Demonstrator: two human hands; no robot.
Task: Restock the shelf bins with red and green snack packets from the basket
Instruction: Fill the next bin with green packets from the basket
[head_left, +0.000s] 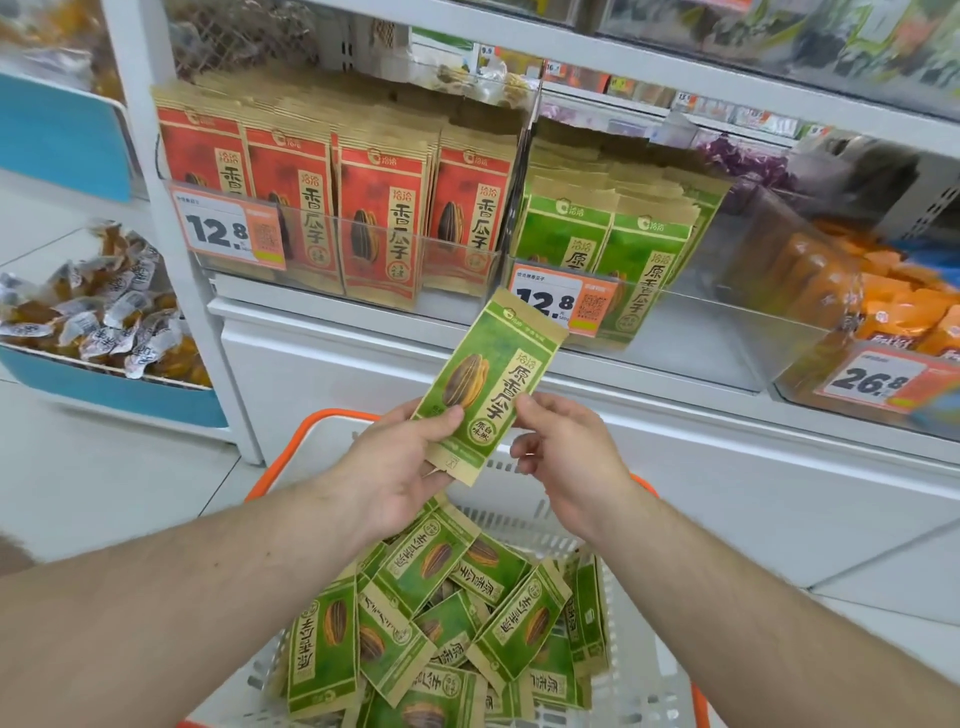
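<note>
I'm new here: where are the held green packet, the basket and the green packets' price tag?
Held green packet (480, 382), head view, printed front.
Basket (291, 449), head view, orange rim.
Price tag (545, 301), head view, white number area.

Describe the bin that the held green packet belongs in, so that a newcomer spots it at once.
Start at the white shelf above the orange-rimmed basket. Two clear bins sit side by side there; take the right one, the green-packet bin. Unlike the full red-packet bin beside it, it holds upright green packets only on its left and is bare on its right.
</note>
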